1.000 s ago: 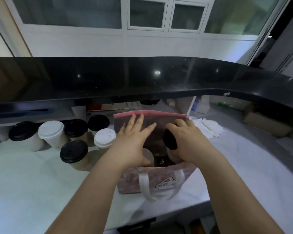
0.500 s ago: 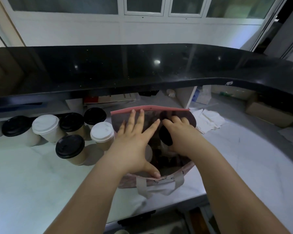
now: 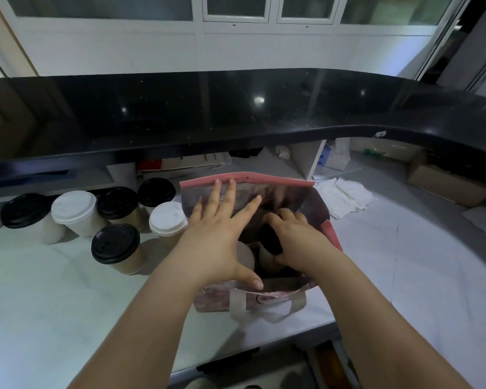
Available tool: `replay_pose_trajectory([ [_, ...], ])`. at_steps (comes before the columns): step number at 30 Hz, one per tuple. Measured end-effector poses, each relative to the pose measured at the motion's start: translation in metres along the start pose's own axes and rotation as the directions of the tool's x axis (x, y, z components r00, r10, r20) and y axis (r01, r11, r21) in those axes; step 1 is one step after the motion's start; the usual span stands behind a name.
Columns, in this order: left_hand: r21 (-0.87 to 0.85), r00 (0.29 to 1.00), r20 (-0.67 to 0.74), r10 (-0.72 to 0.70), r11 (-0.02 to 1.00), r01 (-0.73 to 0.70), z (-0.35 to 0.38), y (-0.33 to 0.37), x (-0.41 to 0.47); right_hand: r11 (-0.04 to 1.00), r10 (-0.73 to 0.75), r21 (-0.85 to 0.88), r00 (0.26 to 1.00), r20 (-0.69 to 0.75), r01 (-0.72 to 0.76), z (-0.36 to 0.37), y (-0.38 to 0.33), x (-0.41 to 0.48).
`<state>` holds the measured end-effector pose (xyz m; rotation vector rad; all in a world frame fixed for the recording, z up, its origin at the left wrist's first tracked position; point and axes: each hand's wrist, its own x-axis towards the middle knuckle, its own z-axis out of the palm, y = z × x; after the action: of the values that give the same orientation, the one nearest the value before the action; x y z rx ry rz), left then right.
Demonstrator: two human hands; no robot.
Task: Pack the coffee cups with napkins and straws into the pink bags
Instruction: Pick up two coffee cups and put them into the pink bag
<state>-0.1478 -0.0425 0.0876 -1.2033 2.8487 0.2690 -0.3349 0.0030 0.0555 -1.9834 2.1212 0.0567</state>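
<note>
Pink bag (image 3: pixel 278 182), near edge of counter (image 3: pixel 68 304): left hand (image 3: pixel 222 237) splayed flat inside; right hand (image 3: pixel 300 242) curled round black-lidded cup (image 3: pixel 270 240), its body hidden.

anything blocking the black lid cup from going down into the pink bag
Nothing visible does. The left hand holds the pink bag open, and the cup already inside sits beside the black-lid cup in the right hand.
</note>
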Motion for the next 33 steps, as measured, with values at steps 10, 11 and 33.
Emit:
replay_pose_trajectory([
  [10, -0.013, 0.999, -0.017, 0.032, 0.999, -0.032, 0.003, -0.003, -0.001, 1.0, -0.021, 0.007, 1.0, 0.009, 0.02, 0.018, -0.001, 0.002],
  [11, -0.014, 0.999, -0.02, 0.031, 0.999, -0.031, 0.004, -0.004, -0.001, 1.0, -0.019, 0.014, 1.0, 0.021, 0.019, 0.019, 0.0, 0.002],
  [33, -0.337, 0.953, -0.302, 0.005, 0.935, -0.111, -0.004, -0.021, -0.02, 0.997, 0.081, -0.037, 0.93, 0.36, -0.072, 0.049, 0.01, 0.011],
])
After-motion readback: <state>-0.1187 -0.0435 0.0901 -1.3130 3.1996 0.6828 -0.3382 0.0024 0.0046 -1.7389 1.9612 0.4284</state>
